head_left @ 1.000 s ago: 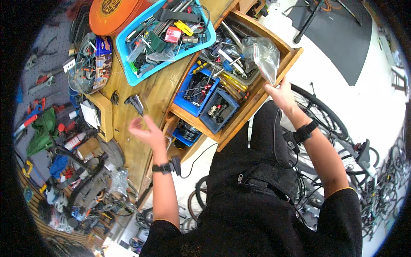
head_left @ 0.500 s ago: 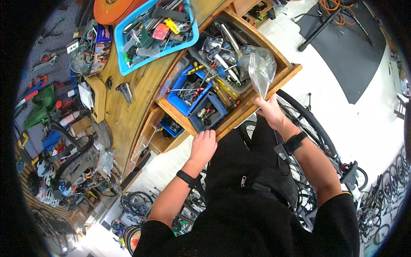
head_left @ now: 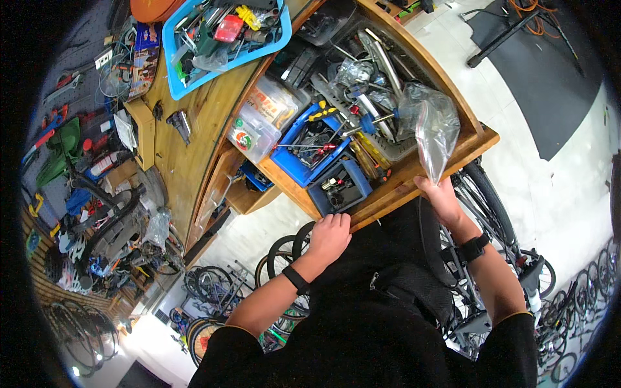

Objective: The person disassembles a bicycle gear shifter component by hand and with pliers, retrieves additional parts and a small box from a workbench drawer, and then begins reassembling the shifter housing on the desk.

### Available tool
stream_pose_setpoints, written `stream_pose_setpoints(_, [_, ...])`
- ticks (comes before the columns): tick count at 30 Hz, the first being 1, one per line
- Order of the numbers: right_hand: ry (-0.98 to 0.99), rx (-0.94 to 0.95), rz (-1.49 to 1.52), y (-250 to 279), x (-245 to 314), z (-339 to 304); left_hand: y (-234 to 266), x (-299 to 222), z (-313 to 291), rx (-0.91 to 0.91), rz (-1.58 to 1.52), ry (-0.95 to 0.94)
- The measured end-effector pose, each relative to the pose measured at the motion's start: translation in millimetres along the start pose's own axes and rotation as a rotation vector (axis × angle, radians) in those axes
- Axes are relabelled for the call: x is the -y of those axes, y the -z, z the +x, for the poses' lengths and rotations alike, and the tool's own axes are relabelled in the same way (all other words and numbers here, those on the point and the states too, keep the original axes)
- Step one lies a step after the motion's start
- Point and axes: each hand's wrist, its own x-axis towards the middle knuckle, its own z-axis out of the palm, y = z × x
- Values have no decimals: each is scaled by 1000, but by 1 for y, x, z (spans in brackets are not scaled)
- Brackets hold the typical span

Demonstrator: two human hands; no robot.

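Note:
A wooden drawer (head_left: 394, 205) is pulled out from the workbench, and my left hand (head_left: 328, 238) has its fingers curled over the near left end of its front. My right hand (head_left: 442, 202) is closed at the right part of the same front. There the narrowed end of a clear zip plastic bag (head_left: 435, 139) runs into its fingers; the rest lies over the drawer's contents. Inside the drawer are a blue bin (head_left: 301, 169) of small tools, a grey-blue bin (head_left: 335, 192) with metal fittings, yellow-handled tools (head_left: 369, 155) and metal tubes (head_left: 387, 61).
Clear plastic boxes (head_left: 253, 132) sit at the drawer's left back. On the bench (head_left: 200, 155) stands a light-blue tray (head_left: 171, 58) heaped with tools. A bicycle wheel (head_left: 485, 197) is close by my right forearm. A stand (head_left: 498, 45) rests on a dark mat at the far right.
The drawer has come farther out, toward me and to the right, with both hands moving along on its front. Plastic boxes at its back now show more fully. The bag has moved with it.

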Motion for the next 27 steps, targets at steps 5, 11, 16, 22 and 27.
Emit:
stream_pose_setpoints(5, [-55, 3, -3, 0, 7, -1, -1, 4, 1, 11, 3, -20])
stream_pose_setpoints(11, [-316, 266, -484, -3, 61, -25, 33, 18, 4, 147, -138, -4])
stream_pose_setpoints(16, [-217, 669, -553, -94, 157, -20, 35, 28, -15, -60, -352, -15])
stream_pose_setpoints(22, [137, 30, 8, -222, 144, 143, 40, 43, -50, -183, -512, 110])
stream_pose_setpoints(27, [100, -348, -211, -245, 124, 215, 57, 85, -84, -448, -584, 300])
